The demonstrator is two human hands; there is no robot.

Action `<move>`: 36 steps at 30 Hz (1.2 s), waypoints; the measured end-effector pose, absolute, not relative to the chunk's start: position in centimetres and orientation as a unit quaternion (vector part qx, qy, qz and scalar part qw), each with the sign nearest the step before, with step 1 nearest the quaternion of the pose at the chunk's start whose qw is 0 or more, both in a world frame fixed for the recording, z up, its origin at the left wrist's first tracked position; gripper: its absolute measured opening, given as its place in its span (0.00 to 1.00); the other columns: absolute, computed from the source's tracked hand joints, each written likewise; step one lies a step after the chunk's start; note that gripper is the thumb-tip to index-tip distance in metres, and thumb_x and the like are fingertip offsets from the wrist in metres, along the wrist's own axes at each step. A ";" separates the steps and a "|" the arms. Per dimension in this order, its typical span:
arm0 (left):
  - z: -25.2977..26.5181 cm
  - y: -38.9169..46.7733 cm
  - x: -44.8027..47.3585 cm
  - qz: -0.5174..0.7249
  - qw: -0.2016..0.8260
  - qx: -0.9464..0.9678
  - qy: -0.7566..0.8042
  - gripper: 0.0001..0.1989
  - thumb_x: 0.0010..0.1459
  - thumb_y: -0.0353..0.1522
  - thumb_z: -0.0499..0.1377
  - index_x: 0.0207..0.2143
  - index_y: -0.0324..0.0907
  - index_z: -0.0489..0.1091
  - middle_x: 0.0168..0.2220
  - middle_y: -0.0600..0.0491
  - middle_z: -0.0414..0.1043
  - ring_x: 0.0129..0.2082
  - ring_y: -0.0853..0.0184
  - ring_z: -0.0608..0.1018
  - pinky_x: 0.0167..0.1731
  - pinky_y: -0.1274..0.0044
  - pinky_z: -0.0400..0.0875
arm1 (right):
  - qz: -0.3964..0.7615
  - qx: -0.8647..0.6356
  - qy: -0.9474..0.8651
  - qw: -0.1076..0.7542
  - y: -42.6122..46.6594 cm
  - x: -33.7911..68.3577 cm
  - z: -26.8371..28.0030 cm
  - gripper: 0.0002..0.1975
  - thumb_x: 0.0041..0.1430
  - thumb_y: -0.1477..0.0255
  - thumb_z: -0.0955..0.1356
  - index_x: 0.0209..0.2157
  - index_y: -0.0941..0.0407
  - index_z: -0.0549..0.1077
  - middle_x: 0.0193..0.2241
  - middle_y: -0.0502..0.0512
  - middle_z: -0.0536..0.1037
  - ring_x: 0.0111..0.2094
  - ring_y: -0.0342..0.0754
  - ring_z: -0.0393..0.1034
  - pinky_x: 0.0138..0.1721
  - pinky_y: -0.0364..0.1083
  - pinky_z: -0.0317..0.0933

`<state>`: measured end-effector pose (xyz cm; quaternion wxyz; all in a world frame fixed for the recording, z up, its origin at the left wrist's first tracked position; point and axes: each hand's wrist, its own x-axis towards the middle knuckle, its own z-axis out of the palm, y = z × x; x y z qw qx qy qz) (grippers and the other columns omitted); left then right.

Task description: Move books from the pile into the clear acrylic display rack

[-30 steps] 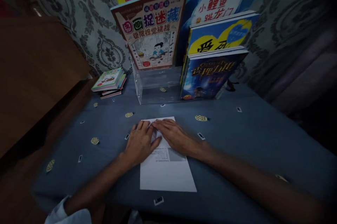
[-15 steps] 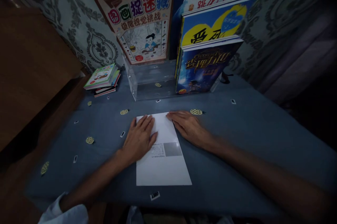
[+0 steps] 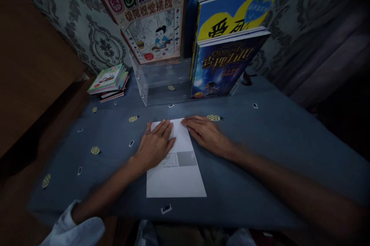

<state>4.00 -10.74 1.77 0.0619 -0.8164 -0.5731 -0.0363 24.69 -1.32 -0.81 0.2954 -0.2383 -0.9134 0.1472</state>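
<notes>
A white paper sheet (image 3: 176,176) with a small printed block and a grey square lies on the blue tablecloth (image 3: 260,149). My left hand (image 3: 154,145) rests flat on the sheet's upper left part, fingers spread and pointing away from me. My right hand (image 3: 206,133) lies flat at the sheet's upper right edge, its fingertips on the top corner. Neither hand holds anything.
A clear acrylic stand (image 3: 162,82) at the back holds upright children's books (image 3: 222,65). A small stack of thin books (image 3: 108,82) lies at the back left. A wooden board (image 3: 31,69) flanks the left side. Small round and rectangular stickers dot the cloth.
My hands were together over the top middle of the sheet; they have slid apart, the right hand out to the sheet's right edge. The camera has tilted down slightly.
</notes>
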 end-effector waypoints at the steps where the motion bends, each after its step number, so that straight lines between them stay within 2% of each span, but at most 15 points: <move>1: 1.7 -11.0 3.5 -0.037 0.073 -0.810 -0.581 0.24 0.72 0.37 0.43 0.63 0.35 0.62 0.64 0.38 0.64 0.65 0.53 0.67 0.63 0.52 0.58 | 0.149 -0.239 -0.913 0.294 -1.3 24.7 -0.8 0.18 0.66 0.79 0.59 0.49 0.56 0.76 0.45 0.61 0.81 0.48 0.57 0.74 0.50 0.59 0.69; 8: 1.5 -12.7 2.0 -0.051 0.122 -0.759 -0.638 0.22 0.70 0.33 0.45 0.60 0.34 0.65 0.59 0.36 0.70 0.60 0.49 0.73 0.61 0.51 0.61 | 0.177 -0.246 -0.907 0.291 -1.1 24.9 -0.5 0.17 0.65 0.78 0.60 0.49 0.57 0.76 0.46 0.61 0.81 0.47 0.56 0.75 0.49 0.58 0.70; 11: 1.5 -12.6 2.1 -0.054 0.103 -0.766 -0.633 0.22 0.70 0.32 0.45 0.61 0.34 0.64 0.60 0.35 0.69 0.61 0.49 0.71 0.62 0.49 0.59 | 0.191 -0.239 -0.903 0.301 -1.1 24.9 -0.3 0.18 0.65 0.78 0.60 0.50 0.55 0.76 0.45 0.59 0.81 0.46 0.55 0.75 0.47 0.56 0.71; 15: 1.4 -11.7 2.0 -0.073 0.049 -0.813 -0.576 0.23 0.70 0.31 0.43 0.65 0.38 0.60 0.65 0.40 0.63 0.66 0.55 0.65 0.64 0.55 0.59 | 0.201 -0.246 -0.898 0.303 -1.0 25.1 -0.1 0.19 0.65 0.78 0.59 0.52 0.54 0.75 0.46 0.59 0.80 0.47 0.55 0.74 0.49 0.56 0.70; 19: 1.7 -10.3 2.4 -0.064 -0.013 -0.858 -0.509 0.24 0.73 0.35 0.42 0.68 0.43 0.55 0.68 0.47 0.58 0.70 0.62 0.58 0.68 0.58 0.52 | 0.209 -0.250 -0.898 0.295 -0.9 25.3 -0.1 0.20 0.66 0.77 0.59 0.53 0.55 0.75 0.46 0.59 0.80 0.47 0.54 0.74 0.50 0.56 0.69; 23: 2.0 -9.2 3.1 -0.034 -0.039 -0.894 -0.445 0.24 0.74 0.36 0.41 0.69 0.47 0.51 0.70 0.51 0.52 0.71 0.64 0.53 0.69 0.58 0.45 | 0.206 -0.240 -0.900 0.301 -0.7 25.3 -0.5 0.19 0.67 0.76 0.59 0.54 0.54 0.74 0.43 0.58 0.80 0.45 0.54 0.73 0.48 0.56 0.69; 27: 2.3 -9.3 3.3 -0.016 -0.066 -0.918 -0.390 0.24 0.74 0.37 0.42 0.70 0.50 0.51 0.70 0.52 0.53 0.71 0.63 0.52 0.70 0.57 0.41 | 0.203 -0.241 -0.901 0.299 -0.7 25.2 -0.6 0.18 0.67 0.76 0.60 0.52 0.56 0.75 0.41 0.58 0.81 0.44 0.54 0.73 0.46 0.54 0.69; 36: 3.2 -12.8 3.9 0.014 -0.133 -0.939 -0.317 0.23 0.73 0.37 0.44 0.68 0.53 0.54 0.70 0.56 0.53 0.72 0.63 0.51 0.70 0.54 0.34 | 0.192 -0.244 -0.907 0.284 -0.9 25.2 -0.5 0.17 0.67 0.75 0.60 0.51 0.56 0.76 0.43 0.56 0.81 0.46 0.54 0.73 0.49 0.55 0.68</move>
